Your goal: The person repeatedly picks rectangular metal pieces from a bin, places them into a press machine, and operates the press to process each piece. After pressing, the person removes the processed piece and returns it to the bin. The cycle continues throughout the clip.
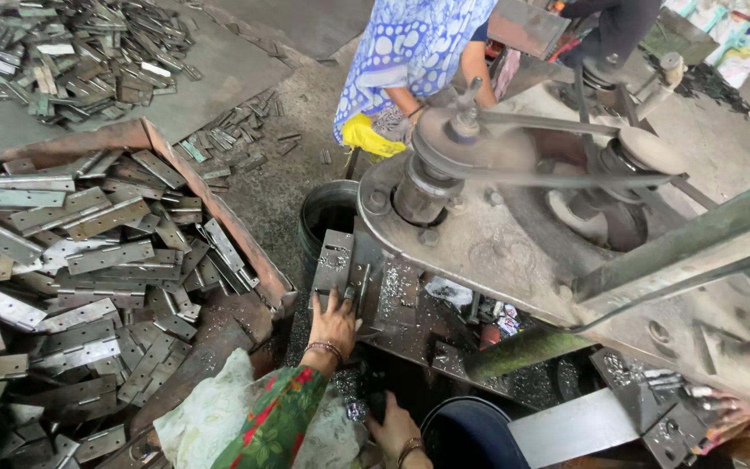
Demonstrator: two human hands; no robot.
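Left hand (333,323) flat, fingers spread, pressing grey metal hinge plate (356,287) onto the chip-strewn steel work bed (401,300). Right hand (395,427) at 6 o'clock, low beside a dark round bucket (466,430); grip unclear. At 9 o'clock, rusty-edged tray (219,208) heaped with flat hinges. At 1 o'clock, belt-driven pulley (457,143). At 12, co-worker's yellow-gloved hand (366,136).
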